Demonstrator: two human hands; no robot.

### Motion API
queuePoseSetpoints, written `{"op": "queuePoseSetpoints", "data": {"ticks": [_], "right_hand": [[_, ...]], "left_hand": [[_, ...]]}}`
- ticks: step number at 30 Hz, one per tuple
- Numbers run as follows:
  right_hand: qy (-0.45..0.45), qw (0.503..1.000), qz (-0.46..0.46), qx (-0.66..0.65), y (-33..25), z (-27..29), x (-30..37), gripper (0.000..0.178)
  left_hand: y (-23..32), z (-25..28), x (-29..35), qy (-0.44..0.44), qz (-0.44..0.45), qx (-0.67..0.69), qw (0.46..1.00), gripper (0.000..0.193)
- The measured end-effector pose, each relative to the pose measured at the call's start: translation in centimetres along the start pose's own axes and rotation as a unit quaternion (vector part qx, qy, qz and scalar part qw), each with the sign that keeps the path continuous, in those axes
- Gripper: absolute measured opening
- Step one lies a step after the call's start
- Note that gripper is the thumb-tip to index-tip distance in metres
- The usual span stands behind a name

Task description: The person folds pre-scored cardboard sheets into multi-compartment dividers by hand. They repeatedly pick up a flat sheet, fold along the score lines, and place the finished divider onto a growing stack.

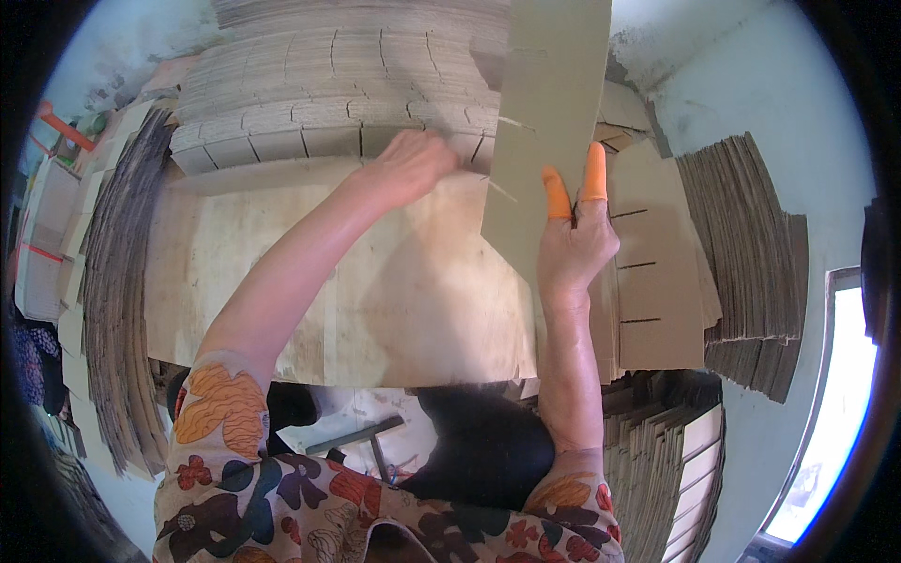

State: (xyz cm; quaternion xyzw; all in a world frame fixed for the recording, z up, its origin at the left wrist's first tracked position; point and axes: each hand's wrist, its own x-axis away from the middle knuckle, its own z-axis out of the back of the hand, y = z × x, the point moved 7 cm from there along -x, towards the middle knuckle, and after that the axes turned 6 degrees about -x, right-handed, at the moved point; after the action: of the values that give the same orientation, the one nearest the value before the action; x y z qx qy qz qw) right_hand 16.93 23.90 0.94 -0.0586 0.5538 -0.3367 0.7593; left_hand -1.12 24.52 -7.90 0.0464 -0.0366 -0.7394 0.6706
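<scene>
A long grey-brown cardboard strip (549, 84) with slits in its left edge rises from the right of the wooden board past the top of the view. My right hand (577, 249) grips this strip, with orange finger covers on two fingers lying along its face. The other fingers of that hand are mostly hidden. Over the far edge of the board, my left hand (413, 167) is close to a row of slotted cardboard pieces (277, 145). Its fingers are curled and smeared by motion, so what they hold, if anything, cannot be made out.
The pale wooden board (282, 272) spans the middle. Stacked cardboard (122, 281) lines the left side, and more piles (751, 244) stand on the right. Slotted sheets (662, 281) lie beside my right hand. Another cardboard stack (648, 460) sits lower right. A bright opening (831, 403) is at far right.
</scene>
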Motion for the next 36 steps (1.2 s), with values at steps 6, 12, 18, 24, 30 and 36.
{"op": "queuePoseSetpoints", "data": {"ticks": [6, 12, 18, 24, 30, 36], "right_hand": [[-0.046, 0.997, -0.014, 0.058, -0.1, 0.1, -0.1, 0.053], [-0.042, 0.997, -0.034, 0.062, -0.4, 0.2, -0.1, 0.054], [-0.067, 0.995, -0.045, 0.064, -0.3, 0.0, -0.2, 0.052], [-0.128, 0.986, 0.01, 0.109, 1.3, -2.5, 1.6, 0.052], [-0.223, 0.965, 0.052, 0.129, -0.4, -1.0, 2.0, 0.061], [-0.319, 0.939, -0.073, 0.103, 3.4, -3.3, 7.8, 0.067]], "left_hand": [[1.0, -0.4, 1.3, 0.078, -0.059, 0.012, 0.995, 0.011], [2.2, -0.1, 1.6, 0.087, -0.074, -0.016, 0.993, 0.007], [2.6, -0.8, 2.1, 0.082, -0.08, -0.034, 0.993, 0.007], [6.2, 1.6, 3.1, 0.102, -0.123, 0.028, 0.987, 0.008], [5.5, 1.3, 3.9, 0.08, -0.091, 0.012, 0.993, 0.01], [7.9, 2.4, 4.9, 0.115, -0.146, 0.021, 0.982, 0.006]]}}
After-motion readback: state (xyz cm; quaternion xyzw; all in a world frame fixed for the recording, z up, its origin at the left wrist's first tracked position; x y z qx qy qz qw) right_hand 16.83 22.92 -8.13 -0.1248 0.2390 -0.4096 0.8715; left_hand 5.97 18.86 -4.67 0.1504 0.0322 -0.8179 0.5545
